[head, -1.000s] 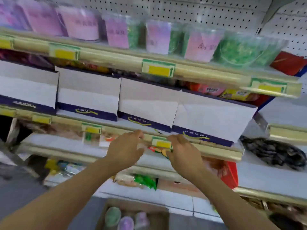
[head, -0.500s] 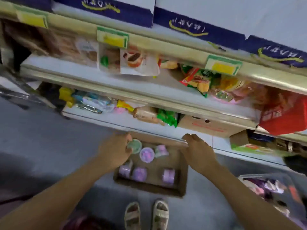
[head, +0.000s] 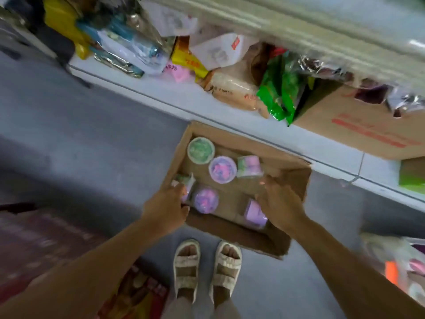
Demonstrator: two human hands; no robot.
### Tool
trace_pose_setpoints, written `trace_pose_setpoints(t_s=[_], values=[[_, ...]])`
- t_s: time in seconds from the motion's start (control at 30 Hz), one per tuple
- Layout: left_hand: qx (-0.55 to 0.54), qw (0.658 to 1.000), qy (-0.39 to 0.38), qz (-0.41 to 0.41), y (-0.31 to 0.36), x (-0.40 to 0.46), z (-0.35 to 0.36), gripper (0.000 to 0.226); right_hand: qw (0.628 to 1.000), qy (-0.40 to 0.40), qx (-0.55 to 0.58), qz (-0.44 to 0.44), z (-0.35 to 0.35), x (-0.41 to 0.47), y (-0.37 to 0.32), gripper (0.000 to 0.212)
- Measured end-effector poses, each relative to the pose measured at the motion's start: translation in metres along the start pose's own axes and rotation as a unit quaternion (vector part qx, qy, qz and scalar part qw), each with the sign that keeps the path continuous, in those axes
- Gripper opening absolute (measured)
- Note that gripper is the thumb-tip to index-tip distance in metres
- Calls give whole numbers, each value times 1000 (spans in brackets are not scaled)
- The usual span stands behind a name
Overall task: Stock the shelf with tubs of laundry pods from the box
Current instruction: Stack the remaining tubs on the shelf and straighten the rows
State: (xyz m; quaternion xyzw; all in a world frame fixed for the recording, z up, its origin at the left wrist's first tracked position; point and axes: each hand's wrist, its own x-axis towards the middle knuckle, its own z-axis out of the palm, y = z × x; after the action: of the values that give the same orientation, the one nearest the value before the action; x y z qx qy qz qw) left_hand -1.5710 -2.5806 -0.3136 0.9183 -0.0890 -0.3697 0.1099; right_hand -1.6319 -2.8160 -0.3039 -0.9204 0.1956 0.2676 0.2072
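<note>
Left hand (head: 166,209) covers most of a tub (head: 185,183) lying on its side, so whether the fingers actually grip it can't be told. Right hand (head: 279,203) hides part of the box (head: 296,180) and the edge of a purple tub (head: 254,214). Shelf goods (head: 138,49) are smeared by blur, labels unreadable, and the upper shelf (head: 322,21) runs off the top.

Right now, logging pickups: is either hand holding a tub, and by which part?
Left hand closes on a tipped tub at its side, grip unclear. Right hand holds nothing.
</note>
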Motion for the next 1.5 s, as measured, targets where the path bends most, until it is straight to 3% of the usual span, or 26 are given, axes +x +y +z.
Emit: trace_pose_setpoints(t_s=[0.43, 0.67, 0.87, 0.93, 1.07, 1.17, 1.2, 1.3, 1.37, 1.43, 1.5], values=[[80, 994, -8, 70, -32, 146, 176, 76, 1000, -15, 18, 8, 179, 143, 39, 54], [159, 987, -21, 32, -22, 183, 248, 106, 997, -31, 76, 15, 239, 154, 58, 55], [216, 976, 0, 17, -24, 194, 275, 103, 994, -15, 108, 18, 258, 148, 71, 48], [158, 987, 0, 7, -30, 194, 269, 104, 993, -10, 119, 25, 258, 144, 74, 45], [-65, 996, 53, -9, -33, 183, 245, 105, 979, -2, 188, 82, 250, 137, 77, 33], [-217, 973, 76, 0, -30, 169, 229, 95, 922, -60, 320, 208, 236, 132, 71, 28], [-282, 957, 66, -10, -28, 165, 224, 93, 881, -91, 385, 261, 231, 130, 69, 34], [-428, 903, 27, -14, -22, 157, 210, 95, 701, -190, 584, 362, 213, 127, 63, 46], [-476, 879, 1, 12, -17, 155, 203, 92, 620, -186, 668, 368, 200, 127, 59, 30], [-511, 859, -20, 34, -11, 150, 193, 82, 573, -146, 716, 371, 191, 129, 57, 10], [-518, 852, -59, 43, -6, 145, 179, 76, 572, -125, 731, 352, 185, 129, 57, 7]])
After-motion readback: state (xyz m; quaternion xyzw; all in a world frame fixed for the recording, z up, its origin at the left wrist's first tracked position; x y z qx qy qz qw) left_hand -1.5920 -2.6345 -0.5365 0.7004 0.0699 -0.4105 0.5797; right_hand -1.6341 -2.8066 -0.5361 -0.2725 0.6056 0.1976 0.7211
